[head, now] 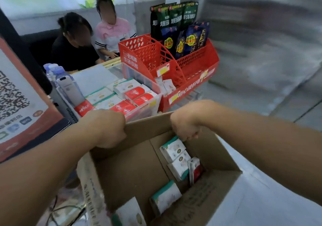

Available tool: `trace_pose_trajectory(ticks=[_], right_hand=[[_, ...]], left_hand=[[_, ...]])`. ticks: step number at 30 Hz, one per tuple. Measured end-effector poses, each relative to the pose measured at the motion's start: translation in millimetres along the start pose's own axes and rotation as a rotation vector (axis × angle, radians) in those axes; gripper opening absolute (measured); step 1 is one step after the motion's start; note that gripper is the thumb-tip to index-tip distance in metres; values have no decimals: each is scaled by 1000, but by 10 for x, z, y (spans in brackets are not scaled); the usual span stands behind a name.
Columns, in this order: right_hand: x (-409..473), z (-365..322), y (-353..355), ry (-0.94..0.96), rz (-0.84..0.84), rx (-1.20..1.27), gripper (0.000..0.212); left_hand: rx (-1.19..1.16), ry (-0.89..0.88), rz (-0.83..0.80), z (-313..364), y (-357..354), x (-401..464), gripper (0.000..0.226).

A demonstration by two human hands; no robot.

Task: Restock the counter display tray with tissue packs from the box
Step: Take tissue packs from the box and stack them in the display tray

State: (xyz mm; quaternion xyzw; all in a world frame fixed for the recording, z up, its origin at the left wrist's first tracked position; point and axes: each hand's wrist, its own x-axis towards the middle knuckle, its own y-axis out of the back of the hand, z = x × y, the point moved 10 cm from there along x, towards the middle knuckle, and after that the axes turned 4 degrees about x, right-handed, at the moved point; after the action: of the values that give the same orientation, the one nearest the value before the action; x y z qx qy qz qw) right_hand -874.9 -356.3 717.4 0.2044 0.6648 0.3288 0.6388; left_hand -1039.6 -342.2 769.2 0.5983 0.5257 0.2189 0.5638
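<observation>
Cardboard box (139, 170): open-topped, held below the counter edge, a few green-and-white tissue packs (176, 157) lying inside along its right half. Your left hand (108, 128): fingers curled over the far rim at the left corner, forearm stretched forward. Your right hand (184, 128): fist closed over the same rim further right, knuckles down, arm extended from the right. Clear display tray (153, 102): on the counter just beyond the box, stocked with red and green-white packs. Red perforated basket (174, 65): behind the tray, holding dark snack bags (176, 25).
</observation>
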Motion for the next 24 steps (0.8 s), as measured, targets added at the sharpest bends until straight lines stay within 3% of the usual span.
trace_pose_trajectory(ticks=[3,6,10,14,18,21,24], right_hand=[[247,195,-645,-90,-60,-158,10],[395,368,-1270,-125,-135,-174,40],[530,467,-1811,-123,-105,-143,41],[596,457,-1933,-82,-29,-72,48],[647,366,-1946,-40,27,-168,52],[624,261,-1921,-29,-12,-234,41],[483,147,-1696,-5,-56,-211,46]], left_hand=[[48,-40,27,148,36,-35,26],[84,-85,80,243,66,-80,21],[102,-132,97,285,76,-162,22],[117,-160,110,299,60,-234,23],[99,-150,125,252,59,-298,23],[94,-146,123,220,61,-352,23],[103,-138,136,177,89,-402,23]])
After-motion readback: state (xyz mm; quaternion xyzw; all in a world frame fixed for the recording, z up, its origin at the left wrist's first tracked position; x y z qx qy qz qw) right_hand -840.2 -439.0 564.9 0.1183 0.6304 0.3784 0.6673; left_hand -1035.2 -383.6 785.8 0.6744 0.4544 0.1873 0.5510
